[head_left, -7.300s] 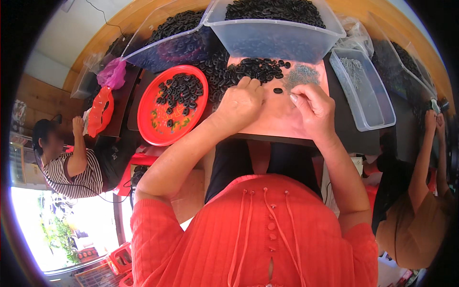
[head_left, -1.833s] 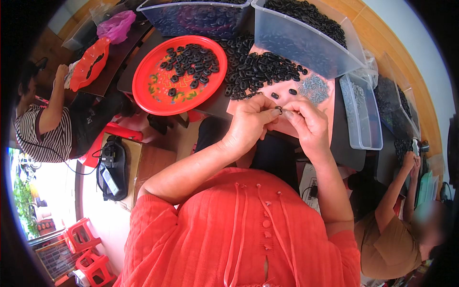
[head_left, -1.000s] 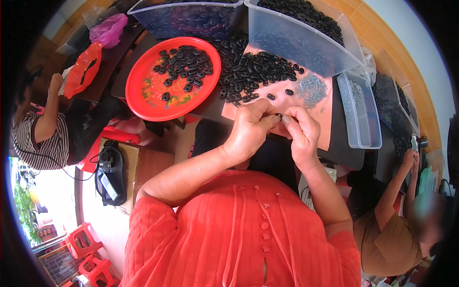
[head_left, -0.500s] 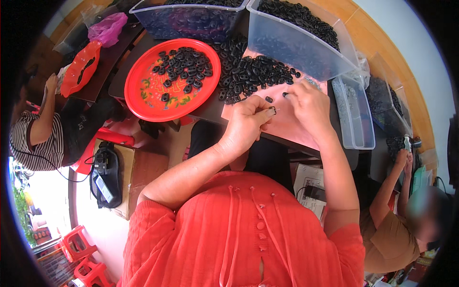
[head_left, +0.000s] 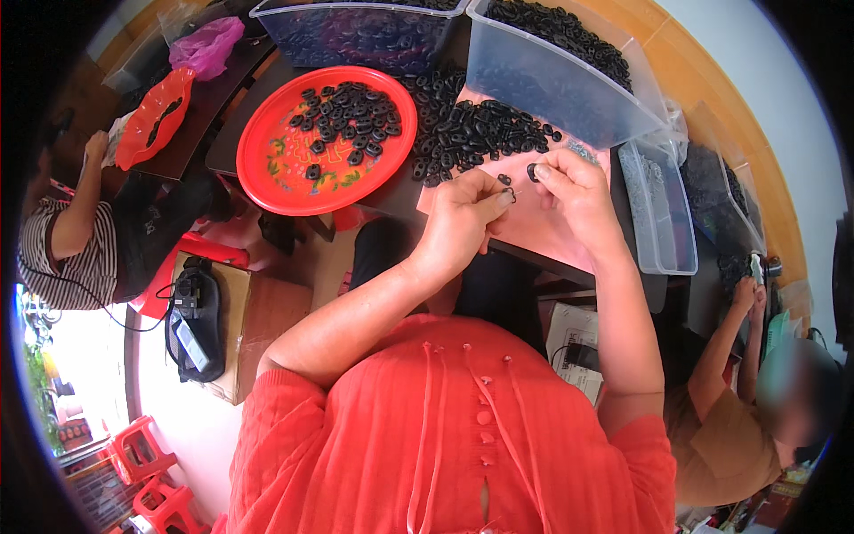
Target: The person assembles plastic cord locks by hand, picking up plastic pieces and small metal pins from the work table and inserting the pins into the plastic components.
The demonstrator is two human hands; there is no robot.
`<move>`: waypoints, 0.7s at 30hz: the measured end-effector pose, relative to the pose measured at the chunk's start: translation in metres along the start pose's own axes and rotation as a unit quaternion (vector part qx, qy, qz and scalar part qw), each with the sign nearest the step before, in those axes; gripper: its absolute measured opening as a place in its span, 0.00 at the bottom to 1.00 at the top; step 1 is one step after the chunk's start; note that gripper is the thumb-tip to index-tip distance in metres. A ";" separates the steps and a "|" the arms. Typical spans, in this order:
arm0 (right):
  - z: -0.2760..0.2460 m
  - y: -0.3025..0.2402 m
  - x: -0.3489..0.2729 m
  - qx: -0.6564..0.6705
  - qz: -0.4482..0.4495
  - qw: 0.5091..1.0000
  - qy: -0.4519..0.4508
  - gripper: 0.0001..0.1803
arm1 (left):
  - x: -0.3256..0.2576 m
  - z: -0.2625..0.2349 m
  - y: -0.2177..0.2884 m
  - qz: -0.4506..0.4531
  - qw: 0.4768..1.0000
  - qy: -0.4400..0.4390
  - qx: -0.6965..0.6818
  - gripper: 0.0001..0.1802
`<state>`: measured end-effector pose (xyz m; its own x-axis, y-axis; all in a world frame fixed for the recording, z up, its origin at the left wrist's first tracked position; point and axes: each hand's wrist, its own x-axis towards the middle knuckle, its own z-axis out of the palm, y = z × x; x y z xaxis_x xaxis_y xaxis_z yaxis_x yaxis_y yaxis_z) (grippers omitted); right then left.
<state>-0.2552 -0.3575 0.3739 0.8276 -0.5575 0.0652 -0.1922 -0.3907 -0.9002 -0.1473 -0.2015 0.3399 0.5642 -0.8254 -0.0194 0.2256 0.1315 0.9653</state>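
Observation:
My left hand (head_left: 464, 212) pinches a small black piece (head_left: 508, 193) between thumb and fingertips; a thin, pale pin-like bit shows at it, too small to make out well. Just to its right, my right hand (head_left: 574, 189) grips a small black oval piece (head_left: 533, 172) by thumb and forefinger. The two pieces are close but apart. Between the hands a loose black two-holed piece (head_left: 504, 179) lies on the pink sheet (head_left: 543, 228). Beyond them spreads a heap of black two-holed pieces (head_left: 476, 133).
A round red tray (head_left: 267, 191) with several black pieces stands to the left. Clear plastic bins (head_left: 560, 84) of black pieces line the back. A narrow clear box (head_left: 654, 205) of small metallic bits sits at the right. Other people work at both sides.
My right hand has turned and lifted slightly, so its black oval piece shows more fully. My left hand keeps its pinch almost in place. The whole view has shifted a little.

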 end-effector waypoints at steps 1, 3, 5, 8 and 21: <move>0.002 0.000 -0.004 0.087 0.015 0.996 -0.015 0.08 | 0.000 0.001 0.000 -0.001 1.000 -0.001 0.002 0.06; 0.006 -0.003 -0.010 0.175 0.030 0.984 -0.029 0.08 | 0.001 0.002 0.001 -0.018 1.000 0.007 0.012 0.06; 0.008 -0.011 -0.015 0.156 0.082 0.984 -0.020 0.08 | 0.002 0.001 0.001 -0.016 1.000 0.007 0.016 0.06; 0.009 -0.011 -0.018 0.168 0.064 0.984 -0.005 0.08 | 0.002 0.004 0.001 -0.011 1.000 0.007 0.020 0.06; 0.015 -0.010 -0.025 0.062 -0.003 0.998 0.011 0.08 | -0.001 0.008 0.004 -0.017 0.998 0.026 0.049 0.07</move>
<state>-0.2655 -0.3286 0.3749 0.8169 -0.5715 0.0781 -0.1201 -0.3009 -0.9461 -0.1531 -0.2048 0.3454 0.5980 -0.7990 -0.0627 0.1673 0.0479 0.9847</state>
